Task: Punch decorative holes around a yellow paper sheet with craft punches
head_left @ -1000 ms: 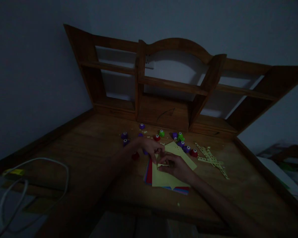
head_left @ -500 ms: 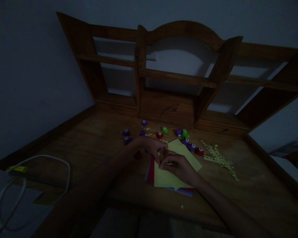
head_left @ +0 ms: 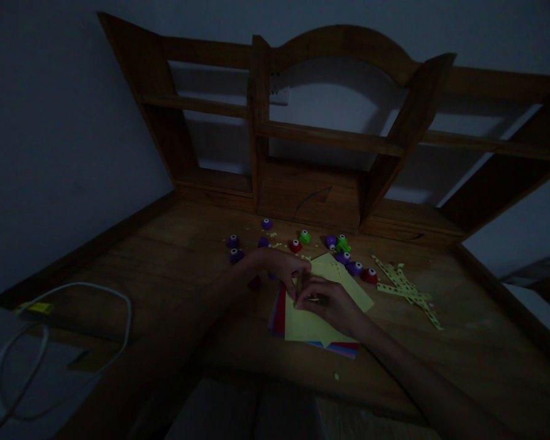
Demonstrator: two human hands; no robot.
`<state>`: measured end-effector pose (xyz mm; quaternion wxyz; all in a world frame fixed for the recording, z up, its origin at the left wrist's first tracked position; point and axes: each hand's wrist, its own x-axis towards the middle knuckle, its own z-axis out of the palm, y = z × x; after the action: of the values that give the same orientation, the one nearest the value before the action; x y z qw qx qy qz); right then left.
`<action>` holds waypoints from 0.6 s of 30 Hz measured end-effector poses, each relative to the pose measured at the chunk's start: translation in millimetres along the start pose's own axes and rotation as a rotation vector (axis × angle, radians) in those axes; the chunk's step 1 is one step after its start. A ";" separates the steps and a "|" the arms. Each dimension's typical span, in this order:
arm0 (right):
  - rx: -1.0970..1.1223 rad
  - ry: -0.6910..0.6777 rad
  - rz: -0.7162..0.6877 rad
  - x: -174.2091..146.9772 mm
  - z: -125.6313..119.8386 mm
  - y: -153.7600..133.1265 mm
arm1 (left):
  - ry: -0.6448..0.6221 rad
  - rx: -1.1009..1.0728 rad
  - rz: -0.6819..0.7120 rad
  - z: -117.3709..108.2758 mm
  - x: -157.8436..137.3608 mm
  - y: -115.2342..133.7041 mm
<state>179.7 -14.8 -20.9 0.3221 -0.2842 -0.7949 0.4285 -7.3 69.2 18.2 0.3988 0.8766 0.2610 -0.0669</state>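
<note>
My left hand (head_left: 286,267) and my right hand (head_left: 327,300) meet above a stack of coloured paper whose top sheet is yellow (head_left: 302,324). The fingers of both hands are bent and pressed together at the tips. Between them is something small; a pale yellowish bit (head_left: 312,299) shows beneath my right fingers, but the dim light hides what it is. Red, blue and pink sheets (head_left: 343,349) stick out under the yellow one. Close behind the hands stand a red craft punch (head_left: 296,246) and a green craft punch (head_left: 305,236), each with a white ring on top.
Several purple punches (head_left: 233,242) lie to the left and more to the right, beside a red one (head_left: 369,276). Yellow strips with punched holes (head_left: 406,287) lie crossed at the right. Small yellow scraps (head_left: 273,234) dot the table. Behind rises a wooden shelf (head_left: 311,183); a white cable (head_left: 128,311) loops at left.
The view has shifted slightly. Both hands keep nearly the same place and pose over the paper, fingers still together.
</note>
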 end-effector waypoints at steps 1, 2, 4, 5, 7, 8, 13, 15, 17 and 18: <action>-0.001 0.000 0.003 0.0 0.0 0.6 | -0.001 -0.003 0.002 -0.3 -0.5 1.0; -0.003 -0.001 0.009 0.1 0.0 1.0 | -0.003 -0.006 0.005 -0.6 -0.9 2.0; -0.007 -0.015 0.021 0.5 -0.1 0.4 | -0.004 -0.011 0.010 -1.2 -1.5 3.9; -0.008 -0.031 0.025 0.7 -0.4 -0.4 | -0.004 -0.012 0.011 -1.4 -1.6 4.7; -0.005 -0.056 0.024 0.7 -1.6 -2.3 | 0.000 -0.014 0.011 -1.4 -1.7 6.1; -0.007 -0.062 0.023 0.3 -2.8 -3.0 | 0.003 -0.014 0.009 -1.2 -1.8 6.5; -0.079 -0.033 0.103 -4.2 -14.9 -1.2 | 0.020 -0.005 -0.019 0.0 -4.8 6.1; -0.105 -0.033 0.102 -5.5 -19.6 0.1 | 0.026 -0.003 -0.027 0.3 -7.0 5.1; -0.105 -0.052 0.068 -5.5 -21.5 -0.1 | 0.034 -0.002 -0.030 0.4 -8.8 4.2; -0.096 -0.064 0.052 -4.9 -21.3 -0.7 | 0.043 -0.002 -0.032 0.4 -9.3 4.1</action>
<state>198.8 -8.1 -12.6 0.2713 -0.3059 -0.8168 0.4071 -13.1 62.9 23.7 0.3928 0.8732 0.2834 -0.0540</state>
